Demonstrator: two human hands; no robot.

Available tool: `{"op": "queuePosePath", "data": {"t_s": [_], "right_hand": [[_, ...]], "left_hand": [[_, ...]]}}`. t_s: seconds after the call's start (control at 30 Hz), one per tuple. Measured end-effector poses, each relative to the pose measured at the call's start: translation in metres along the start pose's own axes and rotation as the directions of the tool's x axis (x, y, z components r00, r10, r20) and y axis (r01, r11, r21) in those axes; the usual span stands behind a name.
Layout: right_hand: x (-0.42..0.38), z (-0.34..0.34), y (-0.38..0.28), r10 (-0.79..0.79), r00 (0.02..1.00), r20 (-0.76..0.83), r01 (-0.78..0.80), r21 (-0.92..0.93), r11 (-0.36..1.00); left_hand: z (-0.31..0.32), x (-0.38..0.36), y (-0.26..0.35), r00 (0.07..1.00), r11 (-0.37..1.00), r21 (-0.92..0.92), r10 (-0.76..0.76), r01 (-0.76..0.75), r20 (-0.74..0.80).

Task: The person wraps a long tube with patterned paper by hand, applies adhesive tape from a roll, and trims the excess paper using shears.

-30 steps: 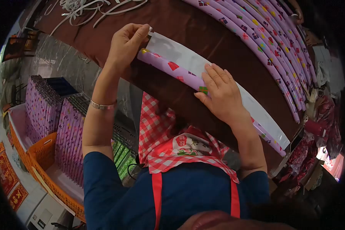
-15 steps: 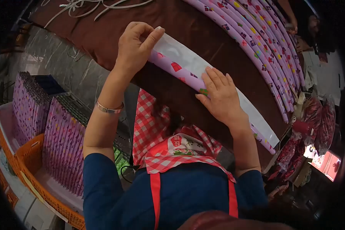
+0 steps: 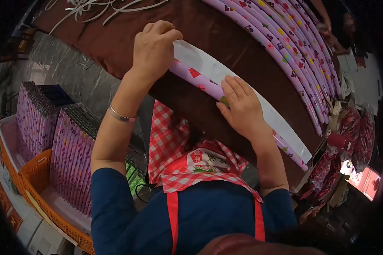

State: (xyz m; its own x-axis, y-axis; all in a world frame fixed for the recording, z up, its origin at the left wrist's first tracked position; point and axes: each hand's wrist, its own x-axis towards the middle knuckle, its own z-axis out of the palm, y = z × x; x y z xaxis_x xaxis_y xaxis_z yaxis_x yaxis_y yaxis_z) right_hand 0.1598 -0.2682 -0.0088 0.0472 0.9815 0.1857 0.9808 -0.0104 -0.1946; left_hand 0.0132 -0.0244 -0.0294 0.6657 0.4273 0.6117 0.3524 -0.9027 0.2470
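Note:
A long strip of purple patterned material [image 3: 194, 73] with a white layer [image 3: 207, 63] lies slantwise across the brown-covered table [image 3: 187, 25]. My left hand [image 3: 155, 49] is closed at the strip's upper left end, with the fingers bent down over it. Further along, my right hand [image 3: 241, 104] rests flat on the strip, palm down. Its four fingers are side by side over the white layer and its thumb is apart on the purple part. The lower right end of the strip reaches past my right forearm.
Several long purple patterned rolls [image 3: 281, 55] lie side by side at the upper right. Pale cords [image 3: 95, 10] are at the upper left. Orange crates [image 3: 37, 168] hold upright purple pieces [image 3: 70, 157]. Another person's hand [image 3: 325, 27] shows at the upper right, beyond the rolls.
My left hand has turned over, and its thumb and forefinger, raised before, now bend down at the strip's end. My right hand has shifted slightly left.

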Motion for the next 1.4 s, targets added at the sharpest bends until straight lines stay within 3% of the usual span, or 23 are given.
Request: {"op": "queuePosePath", "data": {"t_s": [0.13,0.2,0.23,0.3,0.43,0.6,0.7,0.73,0.8,0.9,1.03,1.1,1.33,1.4], "right_hand": [[0.001,0.0,-0.001,0.0,1.0,-0.022,0.0,0.025,1.0],[0.002,-0.001,-0.001,0.001,1.0,-0.023,0.0,0.034,0.999],[0.001,-0.001,-0.001,0.001,1.0,-0.023,0.001,0.046,0.999],[0.001,-0.001,-0.001,0.002,1.0,-0.027,-0.001,0.045,0.999],[0.001,0.0,-0.001,-0.005,0.999,-0.036,0.007,0.043,0.999],[0.001,0.002,0.0,-0.011,0.998,-0.055,0.013,0.047,0.999],[0.001,0.003,0.0,-0.011,0.998,-0.07,0.015,0.057,0.998],[0.001,0.003,-0.001,-0.012,0.997,-0.077,0.016,0.058,0.998],[0.001,0.003,-0.001,-0.011,0.997,-0.077,0.016,0.06,0.998],[0.001,0.001,0.0,-0.01,0.997,-0.075,0.014,0.053,0.998],[0.002,-0.002,-0.003,-0.007,0.998,-0.056,0.007,-0.002,1.0],[0.003,-0.005,-0.006,0.015,0.999,-0.032,-0.014,0.013,1.0],[0.003,0.0,-0.002,0.029,0.998,-0.064,-0.025,0.066,0.997],[0.004,0.002,-0.002,0.013,0.996,-0.089,-0.008,0.054,0.999]], "left_hand": [[0.002,0.016,0.003,0.975,0.99,-0.001,0.139,-0.141,0.175],[0.002,0.026,0.008,0.908,0.955,0.017,0.275,-0.295,0.315],[0.001,0.031,0.01,0.906,0.954,0.013,0.279,-0.299,0.317],[-0.001,0.037,0.015,0.827,0.925,0.046,0.314,-0.377,0.466],[0.003,0.033,0.008,0.794,0.889,0.026,0.395,-0.458,0.462],[0.003,0.035,-0.002,0.829,0.923,-0.025,0.357,-0.384,0.43],[-0.02,0.041,-0.011,0.922,0.997,-0.073,0.032,-0.005,0.386],[-0.028,0.038,-0.015,0.92,0.998,-0.067,0.036,-0.011,0.389],[-0.043,0.031,-0.021,0.867,0.923,-0.212,-0.195,0.32,0.459],[-0.054,0.01,-0.02,0.861,0.93,-0.14,-0.247,0.339,0.445],[-0.041,0.0,-0.023,0.862,0.9,-0.195,-0.281,0.389,0.422],[-0.041,0.01,-0.014,0.78,0.86,-0.155,-0.347,0.486,0.521],[-0.033,0.018,-0.016,0.802,0.911,-0.047,-0.336,0.411,0.494],[-0.038,0.019,-0.012,0.753,0.906,-0.021,-0.338,0.423,0.564]]}}
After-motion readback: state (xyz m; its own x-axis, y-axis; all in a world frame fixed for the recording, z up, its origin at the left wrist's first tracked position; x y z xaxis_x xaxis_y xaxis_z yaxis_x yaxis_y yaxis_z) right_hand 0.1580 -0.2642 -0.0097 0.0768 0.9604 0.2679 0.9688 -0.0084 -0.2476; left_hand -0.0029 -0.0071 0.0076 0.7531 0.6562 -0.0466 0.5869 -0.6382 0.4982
